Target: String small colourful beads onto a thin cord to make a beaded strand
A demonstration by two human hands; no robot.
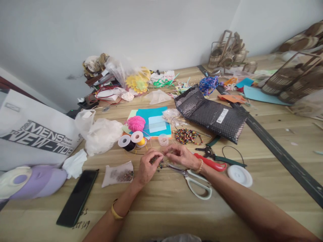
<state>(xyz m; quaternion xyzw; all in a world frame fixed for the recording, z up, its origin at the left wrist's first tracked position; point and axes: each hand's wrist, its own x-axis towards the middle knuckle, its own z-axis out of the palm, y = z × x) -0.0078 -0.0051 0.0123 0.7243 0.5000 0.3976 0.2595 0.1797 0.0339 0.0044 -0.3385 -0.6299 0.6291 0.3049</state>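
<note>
Over the wooden table, my left hand [149,166] and my right hand [183,156] face each other, fingertips almost meeting. Each hand is closed in a pinch; whatever lies between the fingertips is too small to make out. Dark loose beads [160,164] lie just beneath my left fingers. Scissors with pale handles [199,192] rest below my right wrist, blades pointing left. Behind my hands are a small clear round container [163,139] and a heap of multicoloured strung beads [187,136]. A clear bag of beads [121,174] lies left of my left hand.
Spools of black thread [129,145] and yellow thread [140,141] stand near pink yarn [136,123]. Pliers [209,152], a red-handled tool [214,164] and a white spool [239,175] lie rightward. A black padded envelope [214,116] lies behind; a phone [77,197] is at left.
</note>
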